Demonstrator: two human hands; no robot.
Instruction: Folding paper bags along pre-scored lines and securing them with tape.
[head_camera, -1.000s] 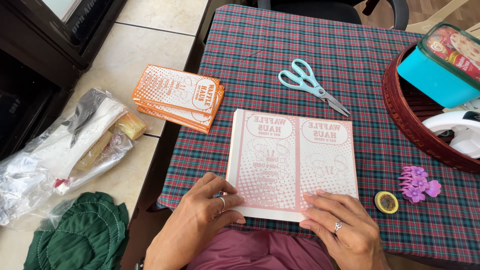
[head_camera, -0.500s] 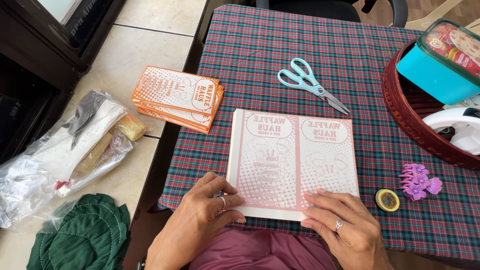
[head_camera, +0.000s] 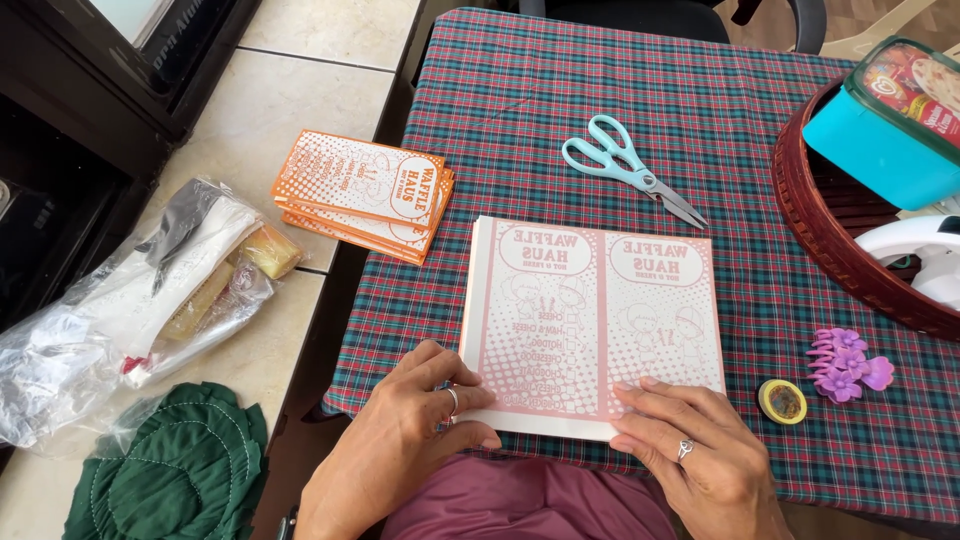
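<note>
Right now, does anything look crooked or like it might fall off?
Yes. The orange paper stack lies tilted and hangs partly past the table's left edge. The pink sheets under both hands sit fairly straight.

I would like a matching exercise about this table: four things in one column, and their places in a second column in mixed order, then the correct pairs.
Things:
1. scissors
2. orange printed sheets
3. purple hair clip
4. left hand

Places:
A. at the table's left edge, partly over it
B. on the near left corner of the pink printed sheets
C. on the plaid tablecloth, beyond the pink sheets
D. beside the small yellow tape roll, right of the pink sheets

Pairs: 1-C, 2-A, 3-D, 4-B
</note>
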